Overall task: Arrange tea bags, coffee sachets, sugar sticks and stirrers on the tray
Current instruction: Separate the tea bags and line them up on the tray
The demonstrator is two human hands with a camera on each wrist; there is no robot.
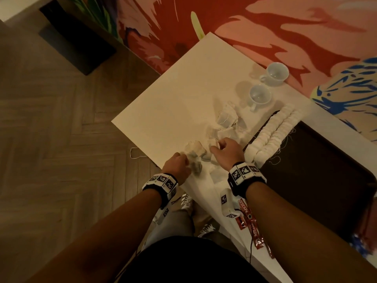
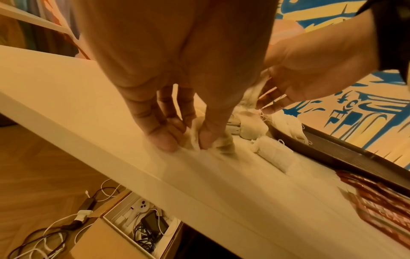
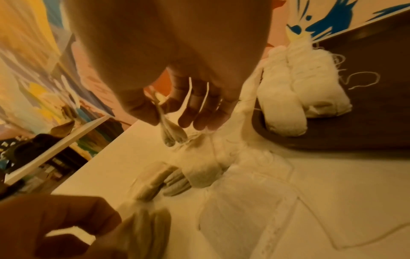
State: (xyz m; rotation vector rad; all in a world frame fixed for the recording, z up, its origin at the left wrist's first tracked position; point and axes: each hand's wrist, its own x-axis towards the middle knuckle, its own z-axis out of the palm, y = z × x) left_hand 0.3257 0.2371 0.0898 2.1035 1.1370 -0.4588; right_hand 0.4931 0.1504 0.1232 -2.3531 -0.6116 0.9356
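Observation:
Loose white tea bags lie scattered on the white table. My left hand pinches one tea bag against the tabletop near the front edge. Just to its right, my right hand lifts another tea bag between thumb and forefinger. The dark tray sits right of both hands, with two rows of tea bags along its left rim. Red coffee sachets lie on the table under my right forearm. No sugar sticks or stirrers can be made out.
Two empty white cups stand at the table's far side, by the painted wall. Below the table, a box of cables sits on the wooden floor. Most of the tray's dark surface is bare.

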